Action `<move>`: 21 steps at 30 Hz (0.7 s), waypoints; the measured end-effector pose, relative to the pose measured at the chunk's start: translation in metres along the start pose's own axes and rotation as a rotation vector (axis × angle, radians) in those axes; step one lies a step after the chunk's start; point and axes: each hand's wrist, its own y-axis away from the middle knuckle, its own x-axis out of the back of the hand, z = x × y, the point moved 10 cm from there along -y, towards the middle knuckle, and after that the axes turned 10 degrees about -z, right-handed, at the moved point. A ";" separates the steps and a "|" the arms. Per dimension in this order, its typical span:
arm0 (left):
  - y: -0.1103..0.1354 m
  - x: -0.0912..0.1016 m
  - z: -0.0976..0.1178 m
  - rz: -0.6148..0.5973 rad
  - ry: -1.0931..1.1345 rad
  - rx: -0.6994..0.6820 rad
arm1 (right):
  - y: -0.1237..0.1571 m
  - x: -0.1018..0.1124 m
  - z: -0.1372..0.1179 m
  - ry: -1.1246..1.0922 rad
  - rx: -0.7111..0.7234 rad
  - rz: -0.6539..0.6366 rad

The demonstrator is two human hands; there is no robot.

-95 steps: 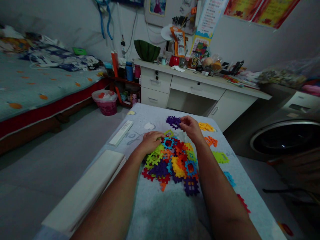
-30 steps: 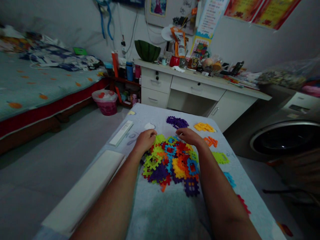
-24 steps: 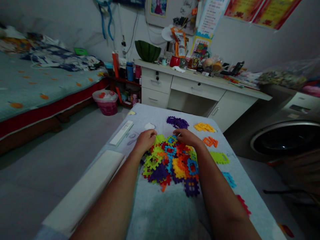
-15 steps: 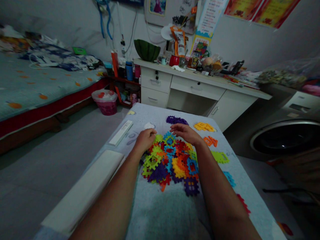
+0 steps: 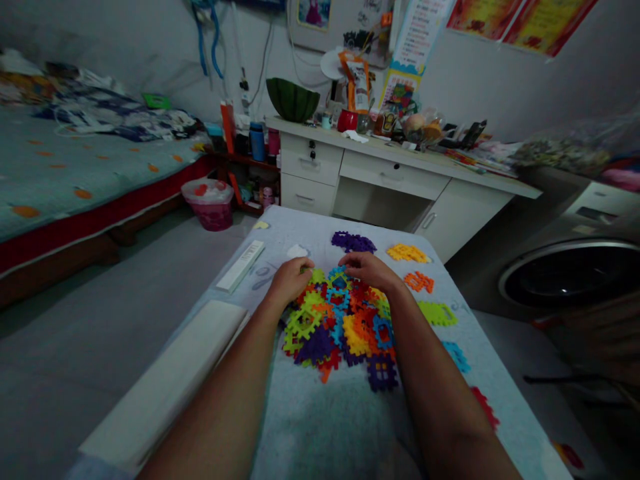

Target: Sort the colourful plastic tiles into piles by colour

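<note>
A heap of colourful plastic interlocking pieces with toothed edges [image 5: 315, 343] lies on the cloth-covered table between my forearms. My left hand [image 5: 291, 279] is at the heap's far left edge, thumb and fingers pinched together; what they hold is mostly hidden, with only a bit of green showing. On the far right side of the heap, my right hand [image 5: 371, 269] has curved fingers, thumb and fingertips still apart. Those fingertips reach the edge of a light blue piece [image 5: 338, 275] on top, beside a lime one.
Sorted groups line the table's far and right sides: purple pieces [image 5: 354, 241], yellow pieces [image 5: 407, 253], orange pieces [image 5: 419, 282], lime pieces [image 5: 437, 313], blue pieces [image 5: 456, 357] and red pieces [image 5: 485, 408]. A long white box [image 5: 165, 387] and a smaller white box [image 5: 241, 267] lie left.
My right hand has come down from above the heap to the light blue piece, its fingers more curled. My left hand has barely moved. The heap looks the same.
</note>
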 end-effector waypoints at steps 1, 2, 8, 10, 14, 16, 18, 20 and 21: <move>0.000 0.000 0.000 -0.001 -0.002 -0.001 | 0.000 0.000 -0.001 -0.001 0.002 -0.003; -0.001 -0.001 0.000 -0.002 -0.003 -0.002 | 0.000 0.000 -0.002 -0.005 0.006 -0.002; -0.001 -0.004 0.008 -0.029 -0.001 -0.033 | 0.004 0.014 -0.017 0.010 0.070 0.097; 0.000 -0.007 0.013 -0.058 -0.030 -0.041 | 0.005 0.022 -0.021 0.002 0.084 0.144; 0.001 -0.016 0.020 -0.133 -0.118 -0.051 | 0.013 0.044 -0.023 -0.042 0.078 0.223; 0.002 -0.019 0.022 -0.160 -0.156 -0.053 | 0.023 0.057 -0.022 -0.060 0.065 0.249; 0.002 -0.021 0.022 -0.180 -0.177 -0.050 | 0.038 0.070 -0.019 -0.083 0.046 0.278; 0.001 -0.022 0.022 -0.190 -0.188 -0.051 | 0.060 0.082 -0.013 -0.106 0.020 0.324; 0.001 -0.023 0.021 -0.192 -0.192 -0.054 | 0.072 0.087 -0.009 -0.119 0.003 0.345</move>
